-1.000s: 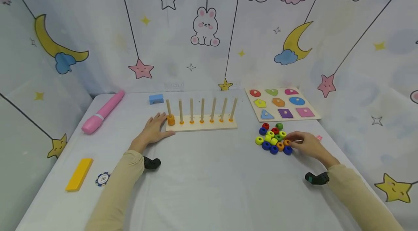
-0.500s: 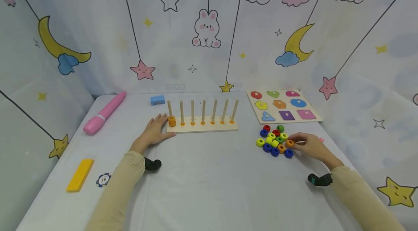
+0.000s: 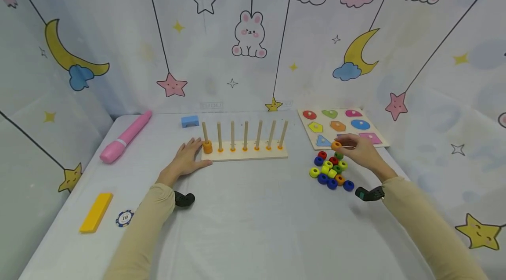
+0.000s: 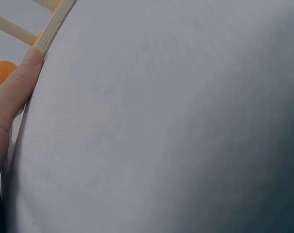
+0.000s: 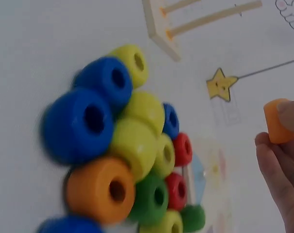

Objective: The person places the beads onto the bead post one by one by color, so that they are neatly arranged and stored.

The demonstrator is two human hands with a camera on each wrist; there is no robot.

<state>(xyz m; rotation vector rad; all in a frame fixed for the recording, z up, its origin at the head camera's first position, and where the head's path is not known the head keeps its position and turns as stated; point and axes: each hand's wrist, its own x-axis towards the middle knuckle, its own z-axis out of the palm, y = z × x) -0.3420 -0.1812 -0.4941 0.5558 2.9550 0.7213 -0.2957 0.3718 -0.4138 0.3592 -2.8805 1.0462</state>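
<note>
Right hand (image 3: 357, 150): an orange bead (image 3: 336, 144) is pinched in the fingertips, raised above the bead pile (image 3: 331, 169).
Left hand (image 3: 186, 160): laid flat, fingers straight, against the peg board (image 3: 244, 151).
Right wrist view: bead holes are shown.
Left wrist view: the thumb (image 4: 18, 85) is seen touching the board's edge.
Open room: bare worktop (image 3: 253, 218) is left in front.

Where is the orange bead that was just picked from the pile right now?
In the head view the orange bead is pinched in the right hand, lifted above the bead pile, in front of the shape puzzle board, right of the peg rack.
</note>
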